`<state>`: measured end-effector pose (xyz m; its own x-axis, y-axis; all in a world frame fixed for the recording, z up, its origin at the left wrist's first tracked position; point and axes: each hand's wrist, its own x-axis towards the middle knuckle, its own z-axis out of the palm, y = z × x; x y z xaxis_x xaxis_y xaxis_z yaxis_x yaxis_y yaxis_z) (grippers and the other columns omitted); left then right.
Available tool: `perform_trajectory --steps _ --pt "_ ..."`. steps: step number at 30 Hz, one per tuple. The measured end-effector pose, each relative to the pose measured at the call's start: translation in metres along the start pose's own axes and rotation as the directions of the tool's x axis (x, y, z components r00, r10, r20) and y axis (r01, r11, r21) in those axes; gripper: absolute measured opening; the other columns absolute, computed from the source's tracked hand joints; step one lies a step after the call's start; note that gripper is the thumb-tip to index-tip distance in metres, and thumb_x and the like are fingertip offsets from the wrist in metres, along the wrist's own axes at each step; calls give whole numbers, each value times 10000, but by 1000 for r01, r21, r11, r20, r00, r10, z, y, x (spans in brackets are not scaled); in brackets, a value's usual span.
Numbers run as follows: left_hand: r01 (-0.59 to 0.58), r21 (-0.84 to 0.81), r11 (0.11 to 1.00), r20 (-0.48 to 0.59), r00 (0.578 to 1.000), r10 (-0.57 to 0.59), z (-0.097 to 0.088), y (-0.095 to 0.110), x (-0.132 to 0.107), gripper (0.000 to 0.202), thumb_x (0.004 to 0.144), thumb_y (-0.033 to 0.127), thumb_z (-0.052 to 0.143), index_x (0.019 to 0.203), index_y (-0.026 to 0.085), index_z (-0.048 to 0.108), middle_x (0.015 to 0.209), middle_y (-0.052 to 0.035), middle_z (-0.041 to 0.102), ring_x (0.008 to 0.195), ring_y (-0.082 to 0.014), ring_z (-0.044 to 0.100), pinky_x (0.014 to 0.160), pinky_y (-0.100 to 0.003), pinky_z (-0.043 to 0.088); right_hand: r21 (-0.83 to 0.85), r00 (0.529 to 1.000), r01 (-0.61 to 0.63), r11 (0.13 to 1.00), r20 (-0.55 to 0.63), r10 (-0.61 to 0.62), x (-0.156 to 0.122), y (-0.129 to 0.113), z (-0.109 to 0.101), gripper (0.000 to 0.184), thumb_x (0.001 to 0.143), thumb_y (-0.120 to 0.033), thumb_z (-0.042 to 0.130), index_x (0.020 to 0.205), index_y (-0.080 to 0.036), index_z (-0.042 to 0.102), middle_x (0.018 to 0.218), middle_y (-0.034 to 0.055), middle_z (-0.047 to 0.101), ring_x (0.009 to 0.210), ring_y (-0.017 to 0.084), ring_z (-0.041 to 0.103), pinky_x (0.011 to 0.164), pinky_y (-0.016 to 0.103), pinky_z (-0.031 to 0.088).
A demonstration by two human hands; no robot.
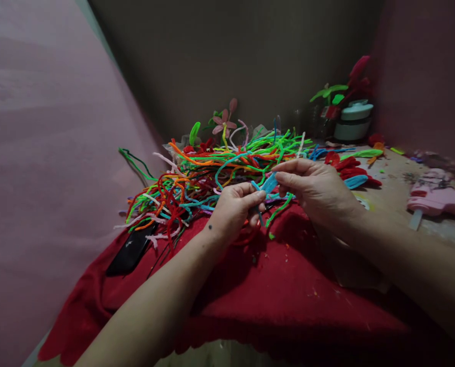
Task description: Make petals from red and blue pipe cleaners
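Observation:
Between my hands is a blue pipe cleaner piece (269, 183), folded into a flat, petal-like shape. My left hand (238, 206) pinches its lower end between thumb and fingers, and a short blue tail sticks out below. My right hand (304, 186) grips the upper end with thumb and forefinger. Just behind both hands spreads a tangled heap of pipe cleaners (197, 171) in green, red, orange, blue, white and pink. To the right of my right hand lie a finished-looking blue petal (355, 182) and red fuzzy petals (350, 168).
A pink glue gun (441, 199) lies on the right side. A black phone-like slab (130, 250) rests at the left on the red cloth (288, 285). Behind stand a pink pipe cleaner flower (224, 123) and a lidded pale container (353, 122). Small scraps dot the cloth.

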<state>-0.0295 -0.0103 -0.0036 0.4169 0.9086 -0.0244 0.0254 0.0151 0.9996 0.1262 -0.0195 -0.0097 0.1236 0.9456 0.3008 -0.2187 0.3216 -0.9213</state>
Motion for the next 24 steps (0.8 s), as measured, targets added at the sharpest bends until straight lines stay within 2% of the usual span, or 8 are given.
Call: perform_trajectory --steps 4,7,12,19,24 --pt "27 -42 999 35 999 -25 0 3 0 180 723 276 618 632 152 524 512 33 543 270 -27 346 276 -177 244 -145 995 96 985 -18 -100 0 -3 -1 31 676 -215 686 694 -204 663 625 -11 609 542 105 525 555 264 440" --pt "32 -70 997 44 999 -29 -1 5 -1 177 722 247 614 619 147 511 510 36 527 276 -32 354 271 -173 245 -176 991 126 976 -11 -130 0 -3 -2 21 681 -222 683 688 -225 664 615 -13 613 550 120 542 563 277 451" --pt "32 -82 996 43 999 -28 -2 5 0 169 726 233 609 626 143 507 518 28 538 269 -36 351 266 -172 237 -191 989 146 971 -3 -149 0 -3 -3 58 709 -233 663 651 -224 658 567 -15 600 526 120 541 565 284 446" --pt "49 -97 994 41 998 -45 0 3 -1 193 715 249 625 612 142 502 461 46 491 267 -30 339 282 -165 248 -314 986 152 937 -21 -166 -3 -8 -1 139 741 -239 631 602 -228 638 541 -11 578 526 118 517 568 275 433" --pt "41 -80 996 47 998 -38 0 0 0 181 725 271 614 632 150 517 490 37 528 264 -29 338 281 -171 241 -339 985 152 928 -24 -170 -5 -7 -1 179 754 -230 613 575 -227 607 526 -11 563 507 113 503 554 271 421"
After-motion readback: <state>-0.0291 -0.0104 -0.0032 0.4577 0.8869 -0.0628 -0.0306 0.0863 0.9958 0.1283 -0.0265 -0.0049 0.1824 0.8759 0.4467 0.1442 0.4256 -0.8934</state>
